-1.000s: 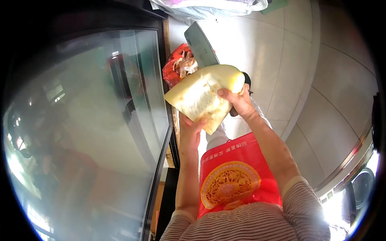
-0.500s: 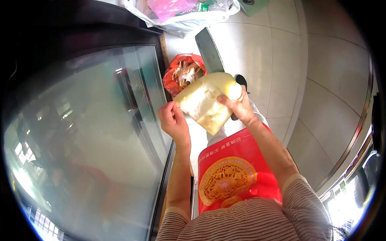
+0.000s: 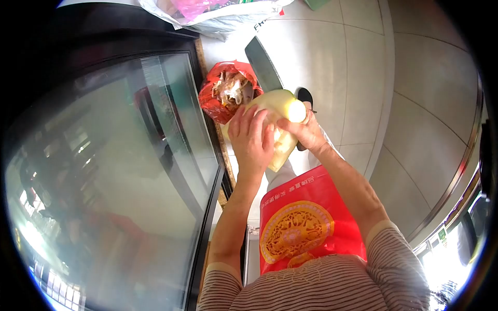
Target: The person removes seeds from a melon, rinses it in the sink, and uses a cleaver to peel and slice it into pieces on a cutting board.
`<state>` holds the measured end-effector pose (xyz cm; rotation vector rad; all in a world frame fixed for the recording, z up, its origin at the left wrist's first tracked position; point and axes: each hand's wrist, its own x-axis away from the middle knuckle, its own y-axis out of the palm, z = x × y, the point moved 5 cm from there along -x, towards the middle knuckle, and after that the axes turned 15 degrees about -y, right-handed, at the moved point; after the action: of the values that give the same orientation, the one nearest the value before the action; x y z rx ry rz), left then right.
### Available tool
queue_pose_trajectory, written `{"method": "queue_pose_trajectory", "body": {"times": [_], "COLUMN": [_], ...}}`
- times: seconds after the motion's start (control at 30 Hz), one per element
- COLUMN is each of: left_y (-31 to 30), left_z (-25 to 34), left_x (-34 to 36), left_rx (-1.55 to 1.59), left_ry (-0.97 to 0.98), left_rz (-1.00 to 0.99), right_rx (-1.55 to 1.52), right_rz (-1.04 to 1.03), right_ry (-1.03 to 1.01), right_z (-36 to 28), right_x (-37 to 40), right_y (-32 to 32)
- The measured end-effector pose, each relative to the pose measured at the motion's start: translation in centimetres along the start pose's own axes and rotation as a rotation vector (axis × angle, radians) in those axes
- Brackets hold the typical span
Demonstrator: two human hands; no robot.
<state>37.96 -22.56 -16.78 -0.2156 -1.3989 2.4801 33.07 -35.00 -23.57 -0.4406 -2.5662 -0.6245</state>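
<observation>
A pale yellow, bulky thing [image 3: 282, 98] with a bright round end and a tapering lower corner is in front of me, over my legs; its exact kind does not show. My right hand [image 3: 306, 132] is closed on it near the round end, thumb on top. Across its left side lies my left hand [image 3: 252, 137], fingers spread over the surface and hiding part of it. Just beyond my left fingertips, a red plastic bag [image 3: 210, 98] stands on the floor, filled with brownish and whitish scraps.
A red apron [image 3: 342, 228] with a gold print covers my lap. Left of me is a glass-fronted, dark-framed cabinet [image 3: 129, 155]. A grey-green flat panel [image 3: 263, 65] stands beyond the yellow thing. A large white bag [image 3: 218, 20] sits at the top; a dark shoe [image 3: 305, 95] shows nearby.
My left hand has moved from pinching the yellow thing's left corner to lying spread on top of it. My right hand keeps its grip. The view has shifted slightly.
</observation>
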Motion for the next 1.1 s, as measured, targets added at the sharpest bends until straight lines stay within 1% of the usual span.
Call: {"method": "queue_pose_trajectory", "body": {"times": [0.07,0.1,0.2,0.27,0.33,0.37,0.4,0.53,0.63,0.67,0.77,0.8,0.87,0.9,0.93,0.97,1.03,1.1], "left_y": [0.7,0.7,0.9,0.6,0.1,0.0,-0.1,-0.4,-0.6,-0.7,-0.3,-0.2,-0.5,-0.6,-0.1,0.1,1.2,1.2], "left_z": [0.2,0.6,1.7,1.1,0.6,-0.1,-0.6,-2.1,-3.9,-4.2,-6.7,-7.8,-6.9,-6.3,-5.0,-3.4,-2.2,-2.7], "left_x": [0.0,0.5,2.4,2.9,2.9,3.0,3.1,2.7,3.0,3.0,2.8,2.7,2.2,2.1,1.3,0.2,-1.3,-1.4], "left_rx": [0.112,0.099,0.063,0.078,0.072,0.068,0.075,0.067,0.005,0.008,-0.034,-0.013,0.088,0.138,0.126,0.196,0.209,0.168], "left_ry": [-0.01,-0.013,-0.035,-0.085,-0.112,-0.093,-0.081,0.013,0.058,0.054,-0.018,-0.127,-0.127,-0.131,-0.087,-0.059,-0.076,-0.06], "left_rz": [-0.014,-0.017,-0.042,0.002,0.063,0.098,0.094,0.109,0.122,0.13,0.136,0.133,0.171,0.185,0.161,0.145,0.077,0.083], "right_rx": [0.083,0.121,0.127,0.094,0.077,0.068,0.024,0.066,-0.001,0.028,0.126,0.167,0.192,0.209,0.223,0.235,0.293,0.331], "right_rz": [-0.033,-0.053,-0.067,-0.053,-0.055,-0.056,-0.043,-0.02,0.05,0.058,0.099,0.119,0.153,0.155,0.154,0.151,0.129,0.122], "right_ry": [-0.055,-0.083,-0.075,-0.071,-0.168,-0.214,-0.208,-0.211,-0.217,-0.223,-0.213,-0.204,-0.191,-0.219,-0.243,-0.27,-0.324,-0.345], "right_z": [-0.4,-0.6,-0.3,-0.3,-0.3,-0.3,0.0,0.3,0.8,0.7,0.9,0.8,1.2,1.3,1.4,1.4,0.9,0.3], "right_x": [-0.1,-0.2,-0.4,-0.4,-0.9,-1.2,-1.2,-2.2,-2.5,-2.7,-2.9,-3.1,-3.6,-3.8,-3.9,-4.0,-4.0,-3.9], "right_y": [0.4,0.6,1.1,1.7,2.4,2.7,3.0,3.3,3.5,3.4,2.8,2.6,2.1,1.9,1.8,1.9,2.3,2.7]}}
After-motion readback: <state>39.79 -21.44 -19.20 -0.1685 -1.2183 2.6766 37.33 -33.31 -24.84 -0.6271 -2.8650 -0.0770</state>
